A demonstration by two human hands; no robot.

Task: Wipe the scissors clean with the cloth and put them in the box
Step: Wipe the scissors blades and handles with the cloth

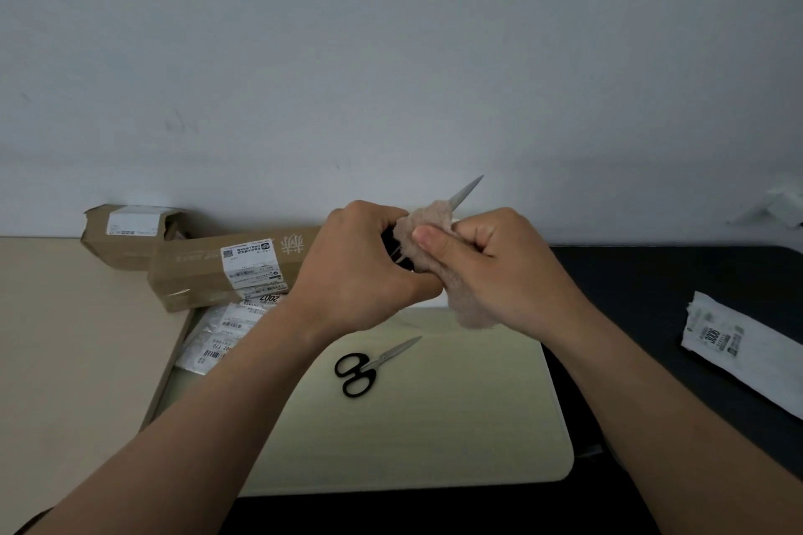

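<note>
**Hands together, mid-wipe**

Box (226, 274) sits far left. Left hand (360, 269) grips the scissors (467, 190) at the handle end, and right hand (508, 269) pinches the soft cloth (471, 308) round the blades. Stiff, pointy steel, so I'd carry them by the handles.

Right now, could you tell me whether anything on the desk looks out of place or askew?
The long box lies askew, partly over a loose pile of mailers. The box behind it looks crumpled, one end open. Loose scissors lie on the mat. Nothing is spilled.
</note>
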